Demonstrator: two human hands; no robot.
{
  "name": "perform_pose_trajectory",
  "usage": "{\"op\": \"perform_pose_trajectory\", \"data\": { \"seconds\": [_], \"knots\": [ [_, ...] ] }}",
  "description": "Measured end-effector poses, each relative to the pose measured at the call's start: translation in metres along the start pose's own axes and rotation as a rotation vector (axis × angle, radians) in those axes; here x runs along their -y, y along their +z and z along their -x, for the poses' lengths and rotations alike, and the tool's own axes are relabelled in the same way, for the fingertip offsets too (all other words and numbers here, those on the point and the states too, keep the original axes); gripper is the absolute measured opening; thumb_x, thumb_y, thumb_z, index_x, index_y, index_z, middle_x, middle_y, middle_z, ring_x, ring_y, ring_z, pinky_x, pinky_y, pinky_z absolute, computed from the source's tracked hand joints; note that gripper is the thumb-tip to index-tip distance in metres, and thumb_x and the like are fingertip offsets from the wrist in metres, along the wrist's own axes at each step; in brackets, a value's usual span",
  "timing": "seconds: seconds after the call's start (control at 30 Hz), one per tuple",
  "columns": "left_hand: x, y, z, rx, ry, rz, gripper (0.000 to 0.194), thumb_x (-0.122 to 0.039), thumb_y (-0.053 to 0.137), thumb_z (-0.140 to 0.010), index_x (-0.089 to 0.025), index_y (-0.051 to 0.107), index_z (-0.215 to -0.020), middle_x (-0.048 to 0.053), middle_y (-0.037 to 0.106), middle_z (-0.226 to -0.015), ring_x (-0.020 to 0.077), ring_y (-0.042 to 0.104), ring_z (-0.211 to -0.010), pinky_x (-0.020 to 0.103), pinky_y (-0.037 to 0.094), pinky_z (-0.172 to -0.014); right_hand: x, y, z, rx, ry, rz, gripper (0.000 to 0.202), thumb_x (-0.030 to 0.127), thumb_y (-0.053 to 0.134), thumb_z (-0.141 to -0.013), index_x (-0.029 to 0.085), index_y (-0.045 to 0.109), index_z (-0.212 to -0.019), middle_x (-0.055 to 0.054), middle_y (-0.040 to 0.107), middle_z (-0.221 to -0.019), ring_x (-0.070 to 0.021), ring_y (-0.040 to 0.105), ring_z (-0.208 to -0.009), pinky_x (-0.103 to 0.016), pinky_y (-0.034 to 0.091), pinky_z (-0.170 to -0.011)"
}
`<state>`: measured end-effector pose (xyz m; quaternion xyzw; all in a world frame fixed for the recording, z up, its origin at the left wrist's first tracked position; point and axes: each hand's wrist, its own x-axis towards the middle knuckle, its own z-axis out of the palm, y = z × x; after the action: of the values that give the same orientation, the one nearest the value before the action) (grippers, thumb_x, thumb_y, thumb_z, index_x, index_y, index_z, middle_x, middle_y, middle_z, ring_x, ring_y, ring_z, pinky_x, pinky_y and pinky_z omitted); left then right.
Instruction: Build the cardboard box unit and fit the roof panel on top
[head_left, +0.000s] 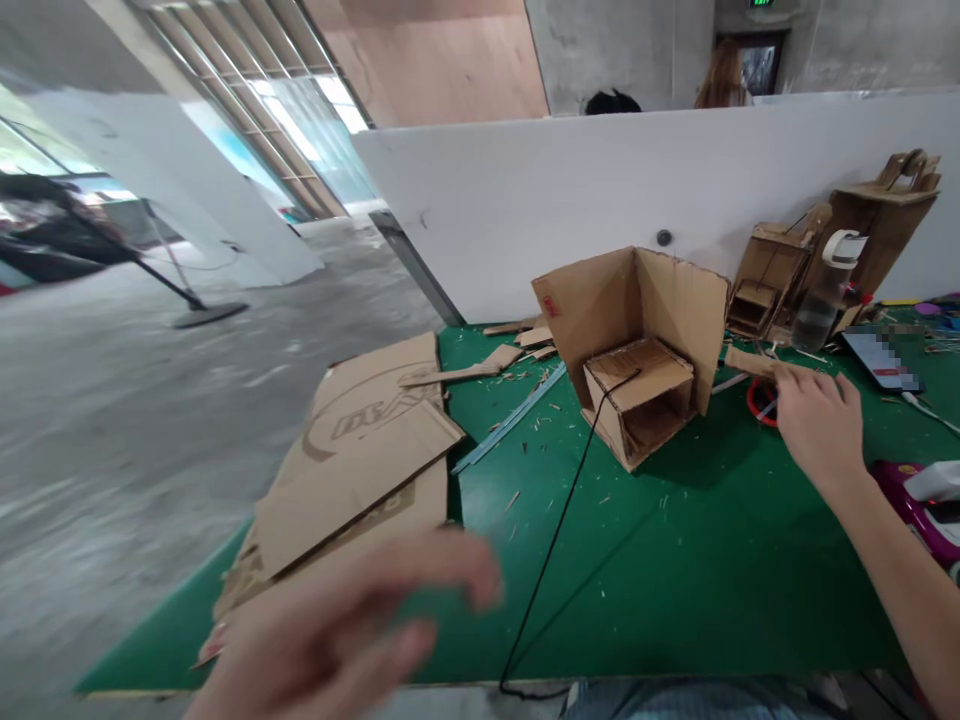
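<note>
My left hand (367, 610) is blurred in the near left foreground, fingers apart and curved, with nothing between them. Over at the right, my right hand (821, 425) pinches one end of a small cardboard strip (750, 362) above red-handled scissors (763, 402). Between the hands stands a cardboard structure (637, 375): two upright panels meet at a corner around a small open-fronted box. A black cord (559, 530) runs from the box top down over the table's near edge.
Flat cardboard sheets (352, 470) and blue strips (510, 420) lie left on the green table (675, 590). A bottle (821, 290), phone (881, 358) and cardboard models (870, 230) stand or lie right. A white partition (525, 210) borders the back.
</note>
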<state>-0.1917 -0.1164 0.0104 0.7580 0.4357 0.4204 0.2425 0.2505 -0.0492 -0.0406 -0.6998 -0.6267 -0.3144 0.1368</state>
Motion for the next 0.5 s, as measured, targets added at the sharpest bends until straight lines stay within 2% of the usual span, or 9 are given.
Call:
{"op": "perform_pose_trajectory", "data": {
  "seconds": [0.03, 0.07, 0.1, 0.17, 0.23, 0.3, 0.4, 0.5],
  "knots": [
    [-0.002, 0.006, -0.030, -0.033, -0.022, 0.029, 0.019, -0.044, 0.067, -0.088, -0.045, 0.073, -0.106, 0.003, 0.074, -0.097, 0.0283, 0.070, -0.093, 0.045, 0.062, -0.076, -0.004, -0.003, -0.002, -0.053, 0.045, -0.022, 0.039, 0.016, 0.037, -0.102, 0.011, 0.060, -0.133, -0.014, 0.074, -0.119, -0.0304, 0.065, -0.108, -0.050, 0.039, -0.104],
    [0.000, 0.014, -0.061, -0.216, 0.044, 0.092, 0.020, -0.041, 0.067, -0.088, -0.043, 0.071, -0.107, 0.002, 0.073, -0.097, 0.0268, 0.070, -0.094, 0.045, 0.061, -0.081, -0.007, -0.007, -0.004, -0.103, 0.091, -0.051, 0.039, 0.018, 0.037, -0.102, 0.012, 0.060, -0.133, -0.014, 0.074, -0.118, -0.0297, 0.066, -0.107, -0.047, 0.042, -0.101],
    [0.005, 0.022, -0.090, -0.331, 0.064, 0.148, 0.026, -0.039, 0.069, -0.087, -0.040, 0.069, -0.112, 0.002, 0.072, -0.104, 0.0265, 0.069, -0.102, 0.047, 0.060, -0.089, -0.010, -0.011, -0.007, -0.151, 0.135, -0.086, 0.039, 0.019, 0.038, -0.102, 0.013, 0.060, -0.134, -0.014, 0.074, -0.119, -0.0292, 0.067, -0.106, -0.045, 0.045, -0.098],
    [0.024, 0.040, -0.138, -0.427, 0.021, 0.159, 0.042, -0.041, 0.071, -0.084, -0.031, 0.061, -0.124, 0.009, 0.066, -0.127, 0.0289, 0.064, -0.120, 0.052, 0.052, -0.103, -0.014, -0.020, -0.016, -0.250, 0.210, -0.181, 0.039, 0.023, 0.039, -0.102, 0.014, 0.062, -0.132, -0.015, 0.074, -0.120, -0.0292, 0.068, -0.107, -0.043, 0.049, -0.093],
    [0.051, 0.057, -0.172, -0.310, -0.086, 0.159, 0.068, -0.044, 0.077, -0.079, -0.026, 0.048, -0.138, 0.016, 0.048, -0.152, 0.0339, 0.048, -0.140, 0.055, 0.046, -0.110, -0.016, -0.032, -0.028, -0.357, 0.240, -0.307, 0.038, 0.025, 0.039, -0.102, 0.015, 0.063, -0.131, -0.016, 0.073, -0.121, -0.0291, 0.068, -0.111, -0.042, 0.051, -0.093],
    [0.076, 0.074, -0.195, -0.170, -0.117, 0.255, 0.080, -0.049, 0.076, -0.079, -0.028, 0.038, -0.146, 0.016, 0.039, -0.159, 0.0340, 0.039, -0.147, 0.054, 0.042, -0.113, -0.014, -0.046, -0.044, -0.453, 0.223, -0.435, 0.039, 0.028, 0.038, -0.103, 0.016, 0.063, -0.131, -0.016, 0.072, -0.122, -0.0280, 0.068, -0.113, -0.042, 0.053, -0.094],
    [0.096, 0.098, -0.218, -0.079, -0.019, 0.430, 0.074, -0.056, 0.075, -0.077, -0.024, 0.048, -0.138, 0.013, 0.058, -0.143, 0.0306, 0.054, -0.133, 0.046, 0.045, -0.110, -0.007, -0.067, -0.068, -0.541, 0.209, -0.572, 0.040, 0.032, 0.036, -0.104, 0.019, 0.061, -0.133, -0.015, 0.072, -0.118, -0.0273, 0.070, -0.107, -0.043, 0.056, -0.091],
    [0.100, 0.117, -0.231, -0.168, -0.008, 0.468, 0.057, -0.058, 0.075, -0.075, -0.016, 0.063, -0.112, 0.012, 0.070, -0.120, 0.0300, 0.062, -0.119, 0.040, 0.048, -0.104, 0.003, -0.079, -0.087, -0.558, 0.139, -0.683, 0.039, 0.035, 0.038, -0.104, 0.022, 0.061, -0.132, -0.015, 0.072, -0.115, -0.0278, 0.070, -0.104, -0.044, 0.057, -0.088]
  ]
}}
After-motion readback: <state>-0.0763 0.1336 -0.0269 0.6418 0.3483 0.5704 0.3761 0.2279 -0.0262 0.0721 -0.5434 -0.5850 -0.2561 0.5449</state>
